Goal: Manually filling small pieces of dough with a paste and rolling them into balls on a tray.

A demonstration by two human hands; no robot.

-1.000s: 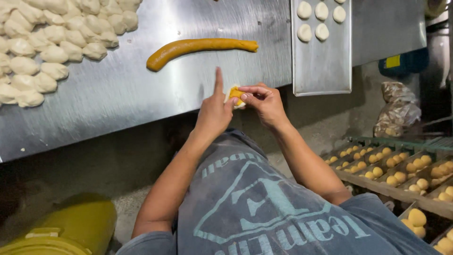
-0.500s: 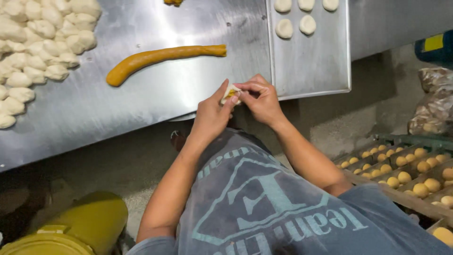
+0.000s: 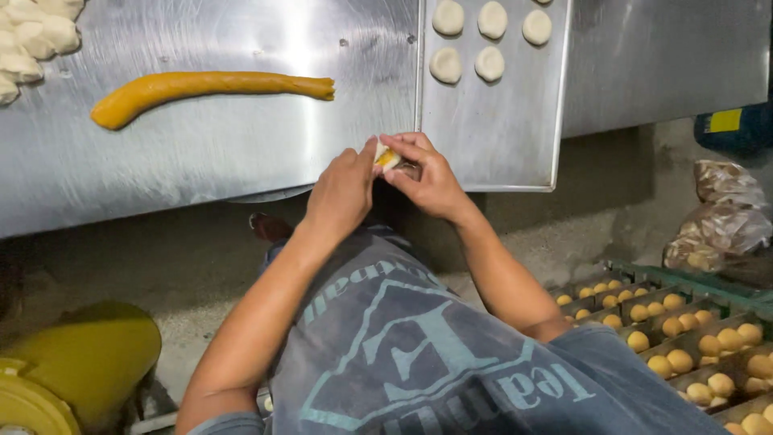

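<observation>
Both hands had drifted right along the edge of the surface (image 3: 201,153) since half a second before, from below the bare steel to the near left corner of the baking tray (image 3: 499,137), and the view had swung so that the heap of pale lumps slid mostly out of sight. The left hand (image 3: 342,189) and the right hand (image 3: 427,177) met fingertip to fingertip over that edge, pinching between them one small dough piece (image 3: 386,157), white and soft on the outside with a yellow-orange filling showing at its middle. Both hands were closed on it, fingers curled inward.

The surface was brushed sheet metal, dull and streaked with glare. On it lay one long filling roll (image 3: 201,87), orange-yellow, smooth, thick and rounded at its left end, thinner and ragged at its right. At the far left sat the dough lumps (image 3: 32,36), pale, irregular and matte; about five showed, the rest cut off by the frame. The tray was flat, thin-rimmed metal, and carried five round flattened dough discs (image 3: 463,40), pale and smooth, with a sliver of a sixth at the top border.

Below right, racks held many small golden buns (image 3: 700,346) in rows, too many to count. A rounded yellow container (image 3: 80,362) stood low on the left.
</observation>
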